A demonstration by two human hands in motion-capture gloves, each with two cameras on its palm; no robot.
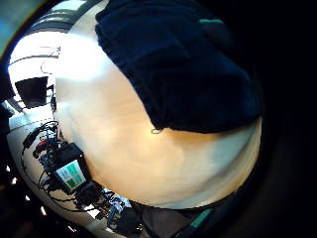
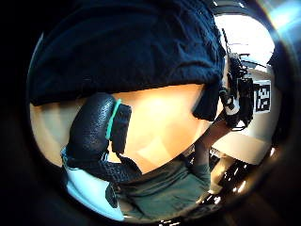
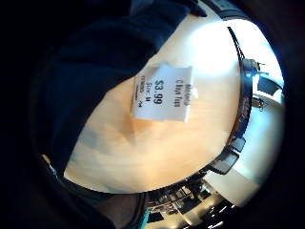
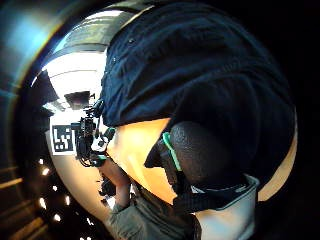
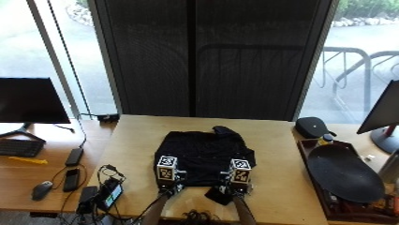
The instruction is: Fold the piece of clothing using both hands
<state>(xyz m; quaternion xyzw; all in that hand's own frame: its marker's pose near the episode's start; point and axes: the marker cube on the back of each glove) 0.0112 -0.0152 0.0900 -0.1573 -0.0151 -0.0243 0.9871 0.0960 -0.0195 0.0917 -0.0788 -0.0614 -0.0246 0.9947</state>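
A dark navy garment (image 5: 203, 157) lies bunched in the middle of the light wooden table (image 5: 134, 140). My left hand (image 5: 167, 180) is at its near left edge; in the left thumb side view the thumb (image 2: 94, 129) hangs straight over bare wood, apart from the cloth (image 2: 127, 47). My right hand (image 5: 237, 183) is at the near right edge, with its thumb (image 4: 200, 152) pressed against the garment (image 4: 200, 65), pinching it. A white price tag (image 3: 164, 93) lies on the wood beside the cloth (image 3: 90, 71).
A small device with a lit screen (image 5: 111, 194) and cables sit at the table's front left corner. A black case (image 5: 314, 126) and a dark oval tray (image 5: 344, 174) stand at the right. The side desk at the left carries a monitor (image 5: 31, 101) and a mouse (image 5: 42, 189).
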